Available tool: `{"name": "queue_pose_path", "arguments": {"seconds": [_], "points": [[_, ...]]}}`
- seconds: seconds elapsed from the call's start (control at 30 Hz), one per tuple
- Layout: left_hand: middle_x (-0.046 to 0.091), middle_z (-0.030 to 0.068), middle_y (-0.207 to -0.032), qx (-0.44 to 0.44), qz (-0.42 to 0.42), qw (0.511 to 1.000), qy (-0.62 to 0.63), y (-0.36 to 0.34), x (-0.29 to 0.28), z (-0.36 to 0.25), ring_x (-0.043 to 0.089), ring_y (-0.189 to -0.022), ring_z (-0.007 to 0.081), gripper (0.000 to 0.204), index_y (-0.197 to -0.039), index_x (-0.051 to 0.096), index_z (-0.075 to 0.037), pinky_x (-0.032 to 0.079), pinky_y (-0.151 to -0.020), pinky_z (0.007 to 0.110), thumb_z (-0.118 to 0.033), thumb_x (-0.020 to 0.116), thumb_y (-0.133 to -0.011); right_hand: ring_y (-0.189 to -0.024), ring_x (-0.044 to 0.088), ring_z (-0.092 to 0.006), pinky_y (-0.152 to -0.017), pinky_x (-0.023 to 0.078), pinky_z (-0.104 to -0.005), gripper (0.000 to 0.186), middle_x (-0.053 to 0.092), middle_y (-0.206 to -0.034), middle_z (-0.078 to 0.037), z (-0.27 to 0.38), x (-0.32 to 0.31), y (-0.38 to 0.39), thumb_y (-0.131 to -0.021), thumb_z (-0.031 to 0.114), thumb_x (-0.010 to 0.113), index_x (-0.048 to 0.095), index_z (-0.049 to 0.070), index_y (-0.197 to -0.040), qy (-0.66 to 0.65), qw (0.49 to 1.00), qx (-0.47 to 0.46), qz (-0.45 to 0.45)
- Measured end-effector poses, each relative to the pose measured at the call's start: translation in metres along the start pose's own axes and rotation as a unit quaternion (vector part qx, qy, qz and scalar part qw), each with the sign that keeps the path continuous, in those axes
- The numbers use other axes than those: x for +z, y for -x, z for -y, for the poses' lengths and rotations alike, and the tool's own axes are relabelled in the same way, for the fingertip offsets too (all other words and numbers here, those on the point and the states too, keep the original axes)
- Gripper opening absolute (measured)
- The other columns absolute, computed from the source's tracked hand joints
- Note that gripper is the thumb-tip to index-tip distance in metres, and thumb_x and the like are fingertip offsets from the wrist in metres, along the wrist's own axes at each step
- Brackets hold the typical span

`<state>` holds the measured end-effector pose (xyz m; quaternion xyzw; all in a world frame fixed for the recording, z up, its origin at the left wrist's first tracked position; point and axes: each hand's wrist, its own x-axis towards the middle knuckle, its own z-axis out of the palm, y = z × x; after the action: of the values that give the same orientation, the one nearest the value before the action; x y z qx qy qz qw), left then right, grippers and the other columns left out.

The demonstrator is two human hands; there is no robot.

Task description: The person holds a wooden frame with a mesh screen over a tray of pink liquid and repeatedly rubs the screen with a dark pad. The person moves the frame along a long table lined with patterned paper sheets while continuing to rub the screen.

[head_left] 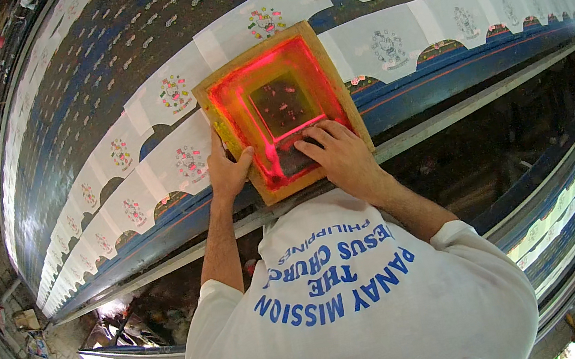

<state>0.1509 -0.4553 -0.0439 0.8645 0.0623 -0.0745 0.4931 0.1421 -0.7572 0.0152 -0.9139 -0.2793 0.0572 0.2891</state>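
A wooden-framed printing screen (334, 69) lies tilted over the row of white cut fabric pieces nearest me. Bright pink ink rings its mesh (280, 103), whose middle shows a darker square. My left hand (228, 168) grips the frame's left side, thumb over the top edge. Inside the frame, near its lower end, my right hand (340, 155) is closed on a dark squeegee (291, 157), partly hidden by the fingers. A line of pink ink runs along the squeegee's far edge. The fabric directly under the screen is hidden.
Two curving rows of white fabric pieces (386, 41) with small printed designs lie along the long dark printing table (149, 31). Those in the far row show more colours. A pale rail (487, 97) edges the table on my side. Another long table (568, 197) stands at the lower right.
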Motion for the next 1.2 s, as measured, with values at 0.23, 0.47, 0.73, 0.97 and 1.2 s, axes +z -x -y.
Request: {"name": "queue_pose_path", "arguments": {"seconds": [0.23,0.47,0.73,0.97,1.2], "points": [[0.079,0.0280,-0.131,-0.045,0.030,0.996,-0.073,-0.001,-0.007,-0.008,0.081,-0.116,0.0414,0.103,-0.177,0.021,-0.003,0.065,-0.100,0.049,-0.021,0.080,-0.095,-0.126,0.067,-0.0376,-0.110,0.056,-0.0490,0.043,0.073,-0.129,-0.013,-0.034,-0.017,-0.079,-0.092,0.001,0.070,0.075,0.009,-0.134,-0.037,0.998,-0.039,0.015],[0.078,0.0272,-0.135,-0.110,0.070,0.991,-0.044,0.000,-0.015,-0.046,0.077,-0.123,0.0455,0.099,-0.178,0.022,-0.008,0.061,-0.106,0.051,-0.023,0.077,-0.097,-0.130,0.065,-0.0371,-0.114,0.054,-0.0487,0.052,0.072,-0.136,-0.011,-0.028,-0.012,-0.114,-0.088,-0.004,0.071,0.074,0.011,-0.139,0.017,1.000,-0.010,-0.002],[0.077,0.0318,-0.131,-0.038,0.041,0.995,-0.088,0.001,-0.009,-0.012,0.076,-0.120,0.0489,0.108,-0.178,0.013,0.001,0.061,-0.106,0.051,-0.032,0.077,-0.097,-0.133,0.065,-0.0390,-0.115,0.053,-0.0498,0.052,0.073,-0.139,-0.013,0.012,-0.010,-0.023,-0.088,-0.002,0.071,0.075,0.010,-0.139,-0.014,0.996,0.047,0.072],[0.078,0.0340,-0.127,-0.098,0.093,0.990,-0.046,-0.004,-0.017,-0.025,0.078,-0.115,0.0504,0.112,-0.179,0.006,-0.001,0.062,-0.105,0.051,-0.031,0.075,-0.096,-0.124,0.071,-0.0410,-0.113,0.054,-0.0525,0.039,0.078,-0.127,-0.017,-0.038,-0.005,-0.086,-0.096,0.007,0.067,0.078,0.012,-0.133,-0.012,0.999,-0.040,0.005],[0.080,0.0323,-0.112,-0.104,0.096,0.990,-0.026,0.000,-0.021,-0.034,0.081,-0.080,0.0439,0.111,-0.179,0.003,-0.002,0.068,-0.079,0.049,-0.031,0.072,-0.097,-0.134,0.065,-0.0393,-0.119,0.051,-0.0511,0.046,0.073,-0.140,-0.016,-0.031,0.003,-0.110,-0.094,0.001,0.066,0.075,0.011,-0.138,0.035,0.999,-0.010,-0.041]]}}
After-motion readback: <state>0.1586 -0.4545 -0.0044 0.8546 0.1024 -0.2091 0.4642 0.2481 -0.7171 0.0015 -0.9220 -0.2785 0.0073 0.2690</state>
